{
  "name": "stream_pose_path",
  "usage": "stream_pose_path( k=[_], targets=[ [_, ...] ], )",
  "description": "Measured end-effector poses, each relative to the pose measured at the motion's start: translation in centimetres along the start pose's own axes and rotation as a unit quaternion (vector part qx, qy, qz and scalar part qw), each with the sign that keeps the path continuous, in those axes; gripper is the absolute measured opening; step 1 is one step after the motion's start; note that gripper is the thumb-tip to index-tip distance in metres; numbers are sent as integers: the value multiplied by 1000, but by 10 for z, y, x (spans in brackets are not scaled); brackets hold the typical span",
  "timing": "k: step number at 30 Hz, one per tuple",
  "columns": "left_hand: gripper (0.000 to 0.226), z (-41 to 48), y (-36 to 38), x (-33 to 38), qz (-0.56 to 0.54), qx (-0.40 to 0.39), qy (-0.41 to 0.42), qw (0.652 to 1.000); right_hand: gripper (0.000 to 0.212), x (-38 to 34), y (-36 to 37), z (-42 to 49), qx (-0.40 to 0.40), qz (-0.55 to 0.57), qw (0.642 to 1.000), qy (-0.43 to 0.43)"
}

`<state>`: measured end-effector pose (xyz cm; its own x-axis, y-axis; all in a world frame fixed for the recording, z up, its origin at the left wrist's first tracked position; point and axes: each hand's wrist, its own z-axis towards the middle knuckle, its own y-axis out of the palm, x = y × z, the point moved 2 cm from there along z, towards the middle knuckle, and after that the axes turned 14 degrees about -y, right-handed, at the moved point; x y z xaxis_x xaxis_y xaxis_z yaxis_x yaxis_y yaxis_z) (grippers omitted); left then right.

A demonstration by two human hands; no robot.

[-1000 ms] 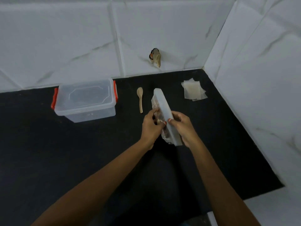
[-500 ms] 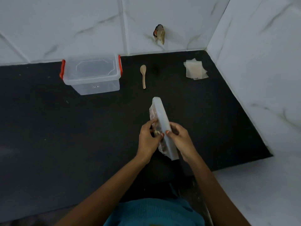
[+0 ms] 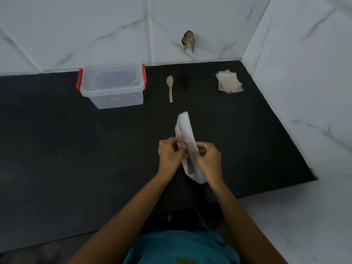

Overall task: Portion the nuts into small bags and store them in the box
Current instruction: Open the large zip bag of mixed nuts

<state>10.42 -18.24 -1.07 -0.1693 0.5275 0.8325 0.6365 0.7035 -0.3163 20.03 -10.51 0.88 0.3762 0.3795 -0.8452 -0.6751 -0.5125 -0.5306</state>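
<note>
A long white pack of nuts (image 3: 185, 130) is held on edge above the black counter, brown nuts showing through its clear side. My left hand (image 3: 170, 156) pinches its left face and my right hand (image 3: 208, 159) grips its right side, both near the pack's lower half. A clear plastic box (image 3: 112, 86) with red clips and its lid on stands at the back left. A small wooden spoon (image 3: 170, 87) lies to the right of the box. A stack of small clear bags (image 3: 229, 83) lies at the back right.
The black counter (image 3: 76, 149) ends at white marble-look wall tiles behind and on the right. A brownish scrap (image 3: 189, 41) sticks out of the back wall. A teal garment (image 3: 181, 246) fills the bottom of the view.
The view has tilted down and back, so the box, spoon and bags sit higher in frame. The pack stays between both hands, my fingers shifting slightly along it.
</note>
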Motion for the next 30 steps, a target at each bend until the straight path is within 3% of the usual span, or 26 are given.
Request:
stream_pose_path(
  k=[1, 5, 9, 14, 19, 25, 30],
  targets=[
    [13, -2, -3, 8, -29, 3, -9, 1000, 17, -4, 1, 0, -2, -1, 1000, 1],
    [26, -1, -6, 30, -88, -35, -56, 994, 14, -22, 10, -6, -11, -24, 999, -34],
    [15, 6, -12, 32, -86, -46, -94, 991, 19, -26, 16, -9, -39, -44, 996, -67],
    [5, 3, -17, 31, -178, -112, -170, 963, 25, -16, 6, 0, -10, 123, 989, 78],
    [4, -1, -18, 34, -202, -115, -188, 954, 21, -15, 2, 8, -66, 177, 967, 173],
    [29, -5, -27, 42, -116, 8, -76, 990, 12, -33, -3, 9, -41, 88, 994, 44],
    [11, -6, -31, 50, -90, -32, -57, 994, 7, -49, 10, -1, -43, -9, 996, -76]
  ],
)
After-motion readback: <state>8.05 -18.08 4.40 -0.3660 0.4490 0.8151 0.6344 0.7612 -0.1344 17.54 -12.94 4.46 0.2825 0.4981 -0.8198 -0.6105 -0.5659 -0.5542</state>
